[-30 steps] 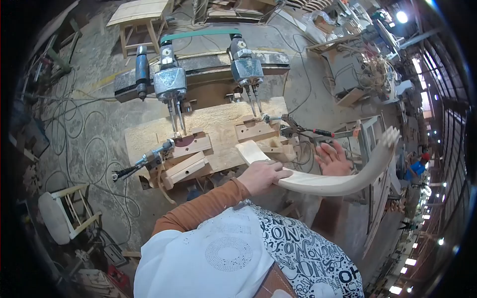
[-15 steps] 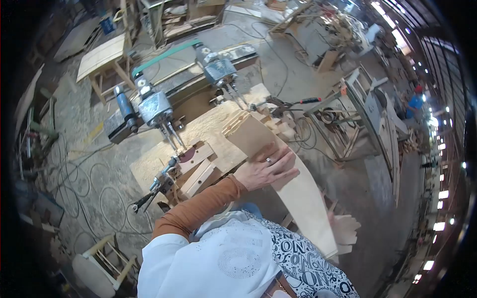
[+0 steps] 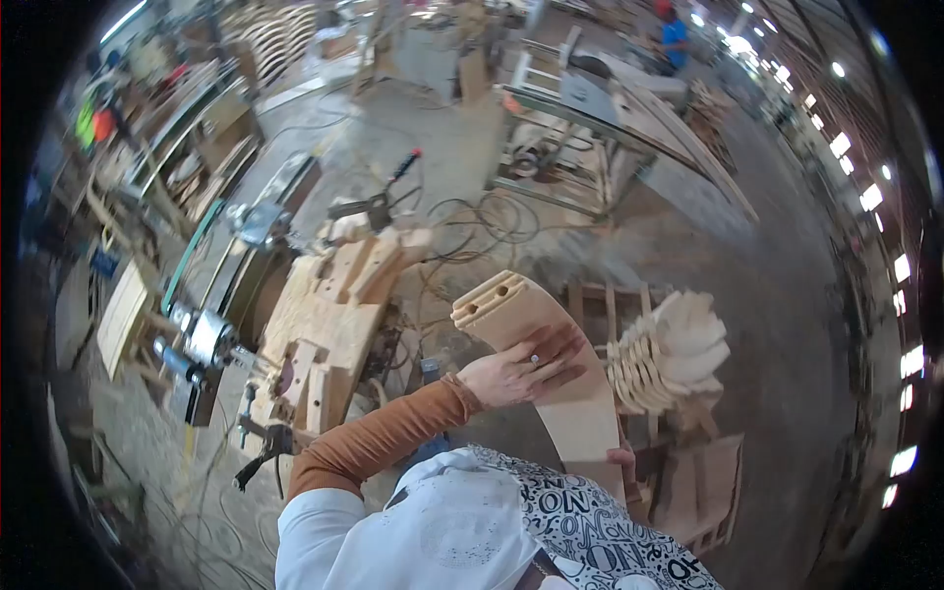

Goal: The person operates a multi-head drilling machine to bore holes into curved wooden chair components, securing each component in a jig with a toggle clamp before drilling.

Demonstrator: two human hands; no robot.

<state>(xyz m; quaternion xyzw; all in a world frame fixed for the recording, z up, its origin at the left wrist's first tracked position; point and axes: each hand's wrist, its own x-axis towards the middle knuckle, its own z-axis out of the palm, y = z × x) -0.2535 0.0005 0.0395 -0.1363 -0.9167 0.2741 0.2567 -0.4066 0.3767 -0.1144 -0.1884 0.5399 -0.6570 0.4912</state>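
Observation:
A pale curved wooden board (image 3: 570,398) is held in the air in front of my body, its end with drilled holes pointing up and left. My left hand (image 3: 521,376), with a ring on one finger and a brown sleeve behind it, lies across the board's upper part and grips it. Little of my right hand (image 3: 623,456) shows: fingers at the lower right edge of the board, the rest hidden behind it. To the left stands a drilling machine (image 3: 211,339) with a sawdust-covered wooden bed (image 3: 329,315).
A stack of curved wooden pieces (image 3: 669,354) lies on a rack to the right. Beyond are a metal frame table (image 3: 580,118) and looped cables (image 3: 492,228) on the floor. A clamp (image 3: 264,452) sits at the machine's near corner. Far off stands a person in blue (image 3: 674,39).
My view has turned right, so the machine now sits farther left. The board has come away from the machine bed, still in both hands, and the stack of pieces shows more fully.

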